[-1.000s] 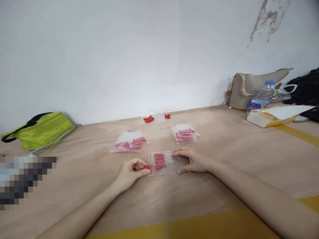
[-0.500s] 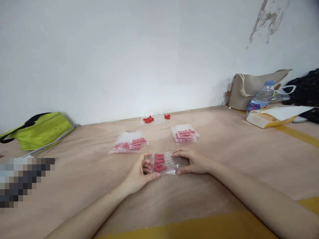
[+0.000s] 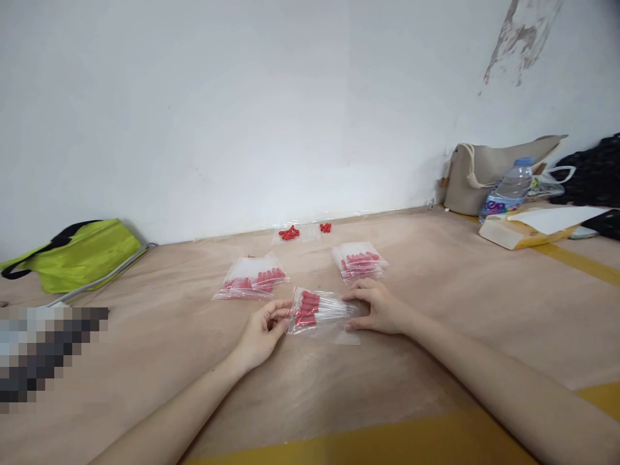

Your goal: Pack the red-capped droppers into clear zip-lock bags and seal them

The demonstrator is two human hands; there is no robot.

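Observation:
A clear zip bag (image 3: 332,329) lies slanted in front of me, holding several thin pieces with red handles (image 3: 307,309) and slim pale shafts. My left hand (image 3: 261,332) pinches its left edge, by the red line of the zip, between thumb and fingers. At the other end, my right hand (image 3: 375,309) curves around the bag, thumb on the near side and fingers on the far side. Behind the hands are two piles of similar filled bags, a left pile (image 3: 252,274) and a right pile (image 3: 359,259).
By the wall lie loose red pieces (image 3: 289,232) on clear plastic and a smaller red cluster (image 3: 325,228). A yellow-green pouch (image 3: 92,255) is at left. At right are a beige bag (image 3: 489,171), a water bottle (image 3: 508,187) and an open paper packet (image 3: 504,232).
The bag's left end has swung away from me and the bag now lies tilted. My left hand has shifted left and closed to a pinch at the zip edge.

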